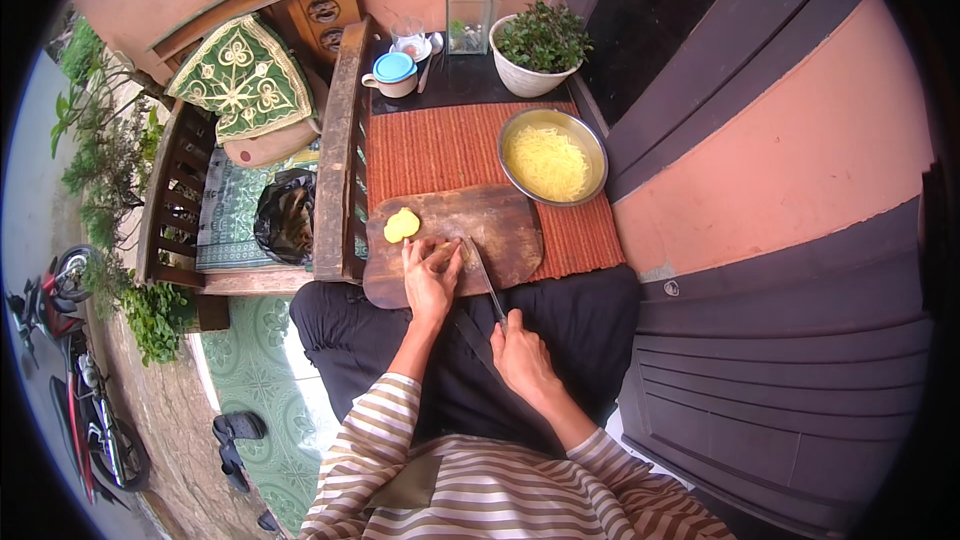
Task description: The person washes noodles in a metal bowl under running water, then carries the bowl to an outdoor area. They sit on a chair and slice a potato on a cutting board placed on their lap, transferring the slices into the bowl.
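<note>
A worn wooden cutting board (pixel 506 229) lies in front of me, its near edge by my lap. My right hand (pixel 523 360) grips the handle of a knife (pixel 486 270), whose blade points away from me over the board. On the board, my left hand (pixel 431 281) rests with bent fingers just left of the blade tip. Whatever is under those fingertips is too small and covered to make out. Beyond that hand sits a pale yellow peeled piece (pixel 402 225), perhaps potato. A metal bowl (pixel 598 187) at the back right holds thin yellow shreds (pixel 551 161), seemingly in water.
Beneath the board and bowl spreads an orange woven mat (pixel 435 142). Behind are a lidded mug (pixel 394 75), a glass (pixel 408 31), a glass tank (pixel 466 15) and a potted plant (pixel 536 52). A wooden armrest (pixel 341 165) borders the left; a black plastic bag (pixel 285 217) lies on the bench.
</note>
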A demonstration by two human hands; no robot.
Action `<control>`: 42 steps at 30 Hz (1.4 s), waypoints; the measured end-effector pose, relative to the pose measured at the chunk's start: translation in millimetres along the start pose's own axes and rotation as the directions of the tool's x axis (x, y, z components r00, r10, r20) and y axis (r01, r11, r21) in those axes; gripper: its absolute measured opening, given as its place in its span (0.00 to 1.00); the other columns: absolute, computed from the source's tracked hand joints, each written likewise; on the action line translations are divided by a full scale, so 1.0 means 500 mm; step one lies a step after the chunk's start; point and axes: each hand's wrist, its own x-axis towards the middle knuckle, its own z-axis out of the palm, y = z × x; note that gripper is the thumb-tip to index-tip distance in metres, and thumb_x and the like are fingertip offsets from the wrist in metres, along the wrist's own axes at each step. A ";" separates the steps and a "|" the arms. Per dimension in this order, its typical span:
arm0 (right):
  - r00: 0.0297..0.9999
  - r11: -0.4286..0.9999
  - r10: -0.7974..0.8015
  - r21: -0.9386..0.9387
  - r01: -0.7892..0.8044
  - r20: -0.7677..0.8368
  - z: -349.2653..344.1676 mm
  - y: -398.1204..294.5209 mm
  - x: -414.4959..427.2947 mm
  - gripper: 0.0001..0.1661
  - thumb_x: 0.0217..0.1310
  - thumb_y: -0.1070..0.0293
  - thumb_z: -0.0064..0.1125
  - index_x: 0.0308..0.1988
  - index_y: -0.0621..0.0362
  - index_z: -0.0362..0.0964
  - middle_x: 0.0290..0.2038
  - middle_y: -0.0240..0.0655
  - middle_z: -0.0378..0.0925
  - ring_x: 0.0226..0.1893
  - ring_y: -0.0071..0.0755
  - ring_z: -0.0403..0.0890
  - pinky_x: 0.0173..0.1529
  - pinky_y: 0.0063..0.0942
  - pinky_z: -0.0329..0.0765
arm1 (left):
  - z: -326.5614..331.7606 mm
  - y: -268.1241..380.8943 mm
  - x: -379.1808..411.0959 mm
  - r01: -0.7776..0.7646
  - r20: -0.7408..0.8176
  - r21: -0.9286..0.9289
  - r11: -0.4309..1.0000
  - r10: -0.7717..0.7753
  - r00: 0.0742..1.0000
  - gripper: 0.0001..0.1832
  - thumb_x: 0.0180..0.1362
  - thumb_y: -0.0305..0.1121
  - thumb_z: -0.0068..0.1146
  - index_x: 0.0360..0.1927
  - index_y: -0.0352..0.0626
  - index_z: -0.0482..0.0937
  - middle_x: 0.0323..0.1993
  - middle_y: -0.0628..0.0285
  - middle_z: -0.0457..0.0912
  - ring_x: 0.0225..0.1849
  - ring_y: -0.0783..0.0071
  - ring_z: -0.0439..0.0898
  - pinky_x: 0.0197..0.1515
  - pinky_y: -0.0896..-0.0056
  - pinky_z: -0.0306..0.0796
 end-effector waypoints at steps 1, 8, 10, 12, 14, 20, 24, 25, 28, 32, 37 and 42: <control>1.000 1.000 0.002 -0.011 -0.002 0.020 -0.004 -0.003 -0.001 0.18 0.72 0.59 0.42 0.46 0.65 0.58 0.30 0.61 0.79 0.34 0.69 0.81 0.39 0.58 0.77 | 0.000 0.000 0.000 -0.001 0.000 0.003 1.000 0.001 1.000 0.09 0.53 0.31 0.67 0.39 0.46 0.89 0.39 0.60 0.80 0.46 0.59 0.77 0.70 0.52 0.56; 0.999 0.998 -0.015 -0.053 0.017 0.045 -0.018 -0.021 -0.002 0.17 0.72 0.59 0.41 0.46 0.64 0.58 0.31 0.62 0.79 0.35 0.69 0.81 0.40 0.58 0.77 | 0.001 -0.003 0.001 -0.001 -0.010 0.002 1.000 0.001 1.000 0.09 0.53 0.32 0.67 0.38 0.46 0.89 0.39 0.60 0.80 0.46 0.59 0.77 0.71 0.51 0.55; 0.999 0.998 -0.004 -0.059 0.007 0.041 -0.025 -0.029 -0.001 0.16 0.72 0.60 0.42 0.44 0.64 0.58 0.30 0.62 0.79 0.34 0.70 0.80 0.39 0.59 0.76 | 0.001 -0.003 0.000 0.004 -0.012 -0.002 1.000 -0.004 1.000 0.09 0.53 0.32 0.67 0.38 0.46 0.89 0.39 0.60 0.80 0.45 0.59 0.77 0.71 0.50 0.55; 0.999 0.997 0.010 -0.072 -0.006 0.049 -0.024 -0.032 0.002 0.16 0.72 0.60 0.42 0.44 0.63 0.58 0.30 0.61 0.79 0.34 0.70 0.80 0.39 0.59 0.77 | 0.001 -0.001 0.000 0.009 -0.008 -0.004 1.000 -0.009 1.000 0.09 0.53 0.31 0.67 0.38 0.46 0.89 0.38 0.59 0.80 0.45 0.59 0.77 0.71 0.49 0.55; 0.997 0.996 0.028 -0.090 -0.022 0.068 -0.020 -0.032 0.004 0.15 0.72 0.59 0.40 0.44 0.62 0.57 0.30 0.61 0.79 0.35 0.69 0.81 0.40 0.58 0.78 | 0.000 0.001 0.000 0.011 -0.012 -0.002 1.000 -0.011 1.000 0.08 0.53 0.31 0.67 0.38 0.46 0.89 0.38 0.59 0.80 0.45 0.59 0.78 0.70 0.49 0.55; 0.999 0.996 0.019 -0.083 -0.015 0.046 0.018 -0.014 0.017 0.15 0.73 0.59 0.40 0.44 0.61 0.56 0.30 0.61 0.79 0.34 0.69 0.81 0.39 0.58 0.78 | 0.000 0.001 0.000 0.006 -0.018 0.000 1.000 -0.006 1.000 0.09 0.53 0.31 0.67 0.38 0.46 0.89 0.38 0.59 0.81 0.45 0.59 0.78 0.71 0.50 0.55; 0.999 0.997 0.020 -0.080 -0.017 0.043 0.023 -0.009 0.021 0.15 0.73 0.59 0.40 0.44 0.61 0.56 0.30 0.61 0.79 0.34 0.69 0.81 0.39 0.58 0.78 | -0.002 0.000 0.000 0.014 -0.004 0.004 1.000 -0.014 1.000 0.09 0.53 0.31 0.67 0.39 0.46 0.89 0.38 0.59 0.81 0.45 0.60 0.78 0.71 0.50 0.55; 0.999 0.997 0.017 -0.079 -0.014 0.045 0.019 -0.010 0.017 0.15 0.73 0.59 0.40 0.44 0.61 0.56 0.30 0.61 0.79 0.34 0.69 0.81 0.39 0.58 0.78 | -0.002 -0.002 -0.001 0.015 -0.011 0.005 1.000 -0.015 1.000 0.09 0.53 0.31 0.67 0.39 0.46 0.89 0.38 0.59 0.81 0.45 0.60 0.78 0.71 0.50 0.55; 0.998 0.996 0.033 -0.080 -0.028 0.058 0.017 -0.001 -0.006 0.15 0.73 0.59 0.40 0.44 0.61 0.56 0.30 0.62 0.79 0.34 0.70 0.81 0.39 0.58 0.78 | 0.001 0.000 -0.001 0.010 -0.025 0.001 1.000 -0.009 1.000 0.09 0.53 0.31 0.67 0.39 0.46 0.89 0.38 0.59 0.81 0.45 0.60 0.78 0.71 0.49 0.55; 0.998 0.997 0.034 -0.069 -0.030 0.055 0.013 -0.001 -0.016 0.15 0.72 0.60 0.41 0.45 0.62 0.56 0.30 0.63 0.78 0.34 0.70 0.81 0.39 0.59 0.77 | -0.002 -0.001 -0.001 -0.004 -0.021 -0.005 1.000 0.004 1.000 0.09 0.53 0.30 0.67 0.38 0.46 0.89 0.38 0.59 0.81 0.45 0.59 0.78 0.71 0.49 0.56; 1.000 1.000 -0.030 -0.007 0.030 0.004 0.009 0.008 0.003 0.16 0.72 0.60 0.43 0.44 0.64 0.58 0.28 0.62 0.78 0.32 0.70 0.80 0.37 0.58 0.76 | -0.004 -0.002 -0.002 -0.014 -0.019 -0.009 1.000 0.014 1.000 0.09 0.52 0.30 0.67 0.38 0.45 0.88 0.38 0.59 0.81 0.45 0.59 0.79 0.70 0.49 0.55; 0.998 0.999 -0.052 -0.004 0.052 -0.018 0.004 0.005 0.002 0.16 0.71 0.61 0.44 0.43 0.64 0.59 0.27 0.61 0.78 0.31 0.70 0.80 0.36 0.58 0.76 | -0.003 -0.003 -0.001 -0.020 -0.013 -0.023 1.000 0.020 1.000 0.09 0.53 0.30 0.66 0.38 0.45 0.88 0.38 0.58 0.82 0.45 0.59 0.78 0.70 0.48 0.56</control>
